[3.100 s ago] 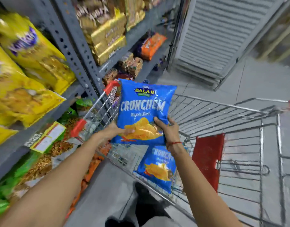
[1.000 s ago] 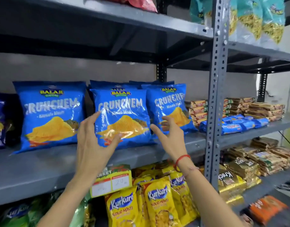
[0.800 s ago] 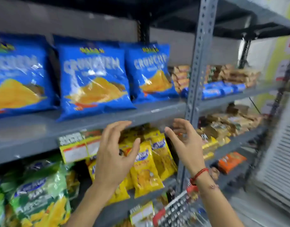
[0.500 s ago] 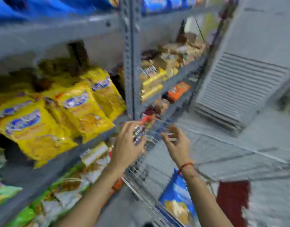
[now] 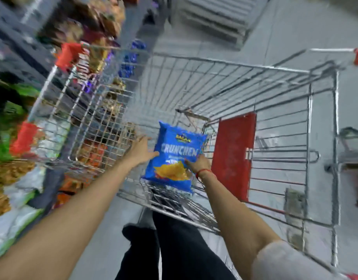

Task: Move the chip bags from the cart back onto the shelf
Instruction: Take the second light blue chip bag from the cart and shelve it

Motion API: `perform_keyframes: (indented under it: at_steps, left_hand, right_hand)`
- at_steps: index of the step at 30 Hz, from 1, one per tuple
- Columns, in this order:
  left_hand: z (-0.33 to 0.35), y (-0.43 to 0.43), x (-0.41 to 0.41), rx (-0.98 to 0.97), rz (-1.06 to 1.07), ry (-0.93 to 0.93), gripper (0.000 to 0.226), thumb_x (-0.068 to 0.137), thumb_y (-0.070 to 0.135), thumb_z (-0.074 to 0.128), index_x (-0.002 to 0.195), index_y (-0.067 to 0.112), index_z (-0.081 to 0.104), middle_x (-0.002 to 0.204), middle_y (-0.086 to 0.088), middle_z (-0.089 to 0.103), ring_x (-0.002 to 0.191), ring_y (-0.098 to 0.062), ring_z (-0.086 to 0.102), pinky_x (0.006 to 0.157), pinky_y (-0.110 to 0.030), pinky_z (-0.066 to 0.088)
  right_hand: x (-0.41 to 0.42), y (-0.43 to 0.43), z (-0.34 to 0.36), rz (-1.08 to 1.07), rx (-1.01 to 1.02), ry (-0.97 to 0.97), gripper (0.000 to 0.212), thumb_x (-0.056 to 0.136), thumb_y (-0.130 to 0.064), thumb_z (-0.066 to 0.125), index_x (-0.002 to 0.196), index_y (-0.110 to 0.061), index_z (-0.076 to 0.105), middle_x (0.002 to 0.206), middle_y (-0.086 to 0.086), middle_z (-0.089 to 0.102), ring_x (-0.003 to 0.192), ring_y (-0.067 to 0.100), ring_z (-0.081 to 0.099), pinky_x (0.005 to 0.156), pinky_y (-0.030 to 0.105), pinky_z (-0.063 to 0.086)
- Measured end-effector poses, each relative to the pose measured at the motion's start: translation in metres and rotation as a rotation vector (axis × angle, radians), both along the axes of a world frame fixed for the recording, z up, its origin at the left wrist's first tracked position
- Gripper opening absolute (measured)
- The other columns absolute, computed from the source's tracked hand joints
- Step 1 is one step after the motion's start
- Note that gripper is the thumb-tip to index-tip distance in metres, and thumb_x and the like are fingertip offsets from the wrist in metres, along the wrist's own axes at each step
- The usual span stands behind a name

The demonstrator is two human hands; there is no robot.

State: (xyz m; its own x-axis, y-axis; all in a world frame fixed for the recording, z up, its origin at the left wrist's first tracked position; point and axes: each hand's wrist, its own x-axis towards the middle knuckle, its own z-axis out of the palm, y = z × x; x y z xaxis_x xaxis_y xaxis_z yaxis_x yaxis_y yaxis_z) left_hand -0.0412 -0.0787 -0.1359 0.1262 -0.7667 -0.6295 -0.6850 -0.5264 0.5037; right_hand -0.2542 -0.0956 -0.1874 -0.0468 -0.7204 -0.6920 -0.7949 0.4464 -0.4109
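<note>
A blue Crunchem chip bag [image 5: 175, 147] leans in the near corner of the wire shopping cart [image 5: 234, 66]. My left hand [image 5: 140, 151] reaches into the cart with fingers spread, its fingertips touching the bag's left edge. Fingers of my right hand [image 5: 198, 163] curl over the bag's lower right side. The shelf [image 5: 18, 43] stands at the left, blurred, its blue chip bags out of view.
A red flap [image 5: 232, 154] hangs on the cart's near wall, right of the bag. Packed lower shelves of snacks [image 5: 10, 172] run close along the cart's left side. My dark-trousered legs [image 5: 174, 249] stand at the cart's near end. Grey floor lies beyond.
Both hands let go of a bag on the shelf, then swung down and right into the cart. They now reach the remaining blue bag; the view has turned from shelf to cart.
</note>
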Motion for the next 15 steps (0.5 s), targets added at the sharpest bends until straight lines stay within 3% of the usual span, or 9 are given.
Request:
perform_keyframes:
  at_steps: [3, 5, 6, 8, 9, 12, 15]
  left_hand:
    - [-0.035, -0.014, -0.018, 0.112, -0.010, 0.033, 0.073, 0.076, 0.032, 0.073, 0.131, -0.003, 0.040, 0.137, -0.025, 0.047, 0.125, -0.037, 0.046, 0.097, -0.039, 0.038]
    - [-0.056, -0.020, -0.025, 0.165, 0.022, 0.072, 0.078, 0.072, 0.032, 0.076, 0.131, -0.001, 0.037, 0.138, -0.023, 0.046, 0.126, -0.036, 0.044, 0.099, -0.040, 0.038]
    - [-0.066, -0.022, -0.027, 0.187, 0.041, 0.093, 0.084, 0.069, 0.033, 0.078, 0.134, 0.003, 0.034, 0.140, -0.020, 0.044, 0.130, -0.035, 0.040, 0.103, -0.040, 0.036]
    - [-0.086, -0.024, -0.028, 0.239, 0.079, 0.136, 0.100, 0.063, 0.033, 0.082, 0.141, 0.010, 0.024, 0.146, -0.016, 0.036, 0.136, -0.033, 0.031, 0.109, -0.042, 0.031]
    - [-0.094, -0.023, -0.027, 0.268, 0.086, 0.136, 0.107, 0.061, 0.033, 0.084, 0.143, 0.011, 0.019, 0.148, -0.014, 0.033, 0.137, -0.033, 0.029, 0.110, -0.042, 0.030]
    - [-0.114, -0.018, -0.026, 0.369, 0.093, 0.165, 0.112, 0.050, 0.030, 0.089, 0.140, 0.008, 0.027, 0.145, -0.012, 0.039, 0.132, -0.032, 0.039, 0.104, -0.036, 0.036]
    - [-0.129, -0.011, -0.025, 0.420, 0.079, 0.239, 0.117, 0.032, 0.033, 0.087, 0.136, 0.011, 0.040, 0.143, -0.012, 0.044, 0.128, -0.030, 0.046, 0.106, -0.043, 0.039]
  right_hand:
    - [-0.003, 0.002, -0.027, -0.218, 0.097, -0.088, 0.074, 0.077, -0.037, 0.073, 0.132, 0.001, 0.043, 0.137, 0.022, 0.051, 0.125, 0.034, 0.049, 0.099, 0.037, 0.040]
    - [-0.003, 0.002, -0.043, -0.364, 0.142, -0.224, 0.082, 0.073, -0.028, 0.078, 0.137, 0.000, 0.036, 0.139, 0.018, 0.050, 0.125, 0.032, 0.051, 0.103, 0.040, 0.044]
    - [-0.003, 0.002, -0.051, -0.437, 0.143, -0.290, 0.081, 0.071, -0.022, 0.080, 0.135, 0.000, 0.036, 0.135, 0.016, 0.054, 0.122, 0.031, 0.054, 0.099, 0.036, 0.049]
    - [-0.007, 0.000, -0.061, -0.536, 0.132, -0.348, 0.075, 0.070, -0.014, 0.080, 0.132, 0.000, 0.040, 0.120, 0.014, 0.061, 0.111, 0.032, 0.060, 0.076, 0.023, 0.056]
    - [-0.009, -0.001, -0.066, -0.548, 0.135, -0.351, 0.073, 0.071, -0.015, 0.080, 0.130, 0.000, 0.041, 0.118, 0.018, 0.063, 0.104, 0.032, 0.062, 0.068, 0.024, 0.055]
    - [-0.013, -0.002, -0.083, -0.521, 0.146, -0.384, 0.067, 0.070, -0.015, 0.080, 0.126, -0.002, 0.044, 0.116, 0.013, 0.063, 0.084, 0.019, 0.063, 0.063, 0.020, 0.053]
    - [-0.011, 0.001, -0.096, -0.558, 0.162, -0.463, 0.069, 0.068, -0.009, 0.081, 0.126, -0.006, 0.044, 0.114, 0.012, 0.065, 0.089, 0.020, 0.063, 0.069, 0.031, 0.056]
